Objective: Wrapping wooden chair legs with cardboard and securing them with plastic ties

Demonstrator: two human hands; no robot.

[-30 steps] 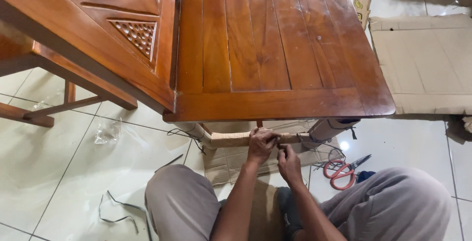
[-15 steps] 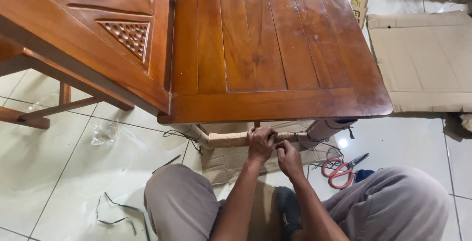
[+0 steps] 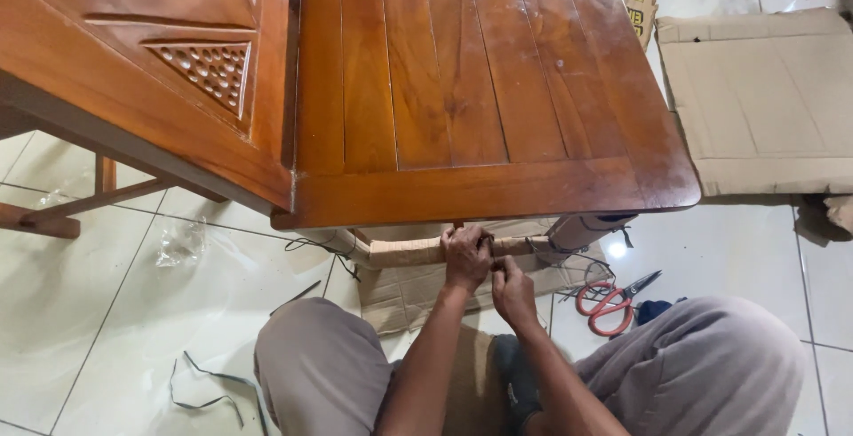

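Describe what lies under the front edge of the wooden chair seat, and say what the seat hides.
Under the wooden chair seat, a cardboard-wrapped rung runs between wrapped legs; the left hand grips it, the right hand beside it. Flat cardboard lies below. The rear legs are hidden.

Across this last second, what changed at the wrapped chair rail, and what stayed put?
Little changed. The left hand stays clamped over the cardboard-wrapped rail under the chair seat; the right hand has drawn in closer beside it, fingers pinching at the wrap. The view drifted slightly, shifting everything in frame. The red-handled scissors and black strap scraps lie unmoved on the floor.
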